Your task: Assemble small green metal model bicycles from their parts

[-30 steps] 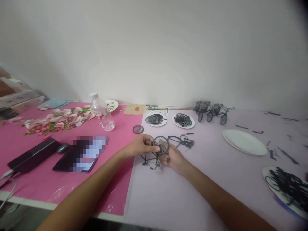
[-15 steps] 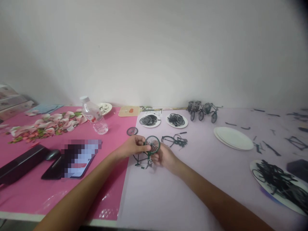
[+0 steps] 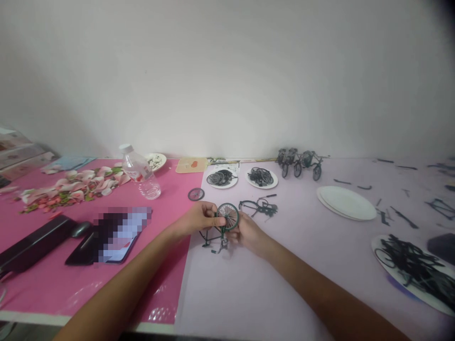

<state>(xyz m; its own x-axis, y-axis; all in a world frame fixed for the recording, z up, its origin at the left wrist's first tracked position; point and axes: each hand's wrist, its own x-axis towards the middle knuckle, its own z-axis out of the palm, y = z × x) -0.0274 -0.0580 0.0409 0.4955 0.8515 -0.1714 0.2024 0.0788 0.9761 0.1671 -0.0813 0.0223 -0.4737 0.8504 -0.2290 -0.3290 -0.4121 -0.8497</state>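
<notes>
Left hand (image 3: 199, 220) closed on wheel (image 3: 229, 215) of upturned bike (image 3: 222, 236), right hand (image 3: 250, 234) gripping same bike, loose wheel (image 3: 196, 194) at 11 o'clock, frame (image 3: 270, 210) at 2 o'clock.

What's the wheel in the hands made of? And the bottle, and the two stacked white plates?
Wheel: probably plastic, as its dark green looks dull; the thin, paler spokes could be metal.
Bottle: most likely shiny plastic, as it's clear and catches light.
Stacked plates: matt white, maybe paper or foam, as they look thin; I can't be sure.
</notes>
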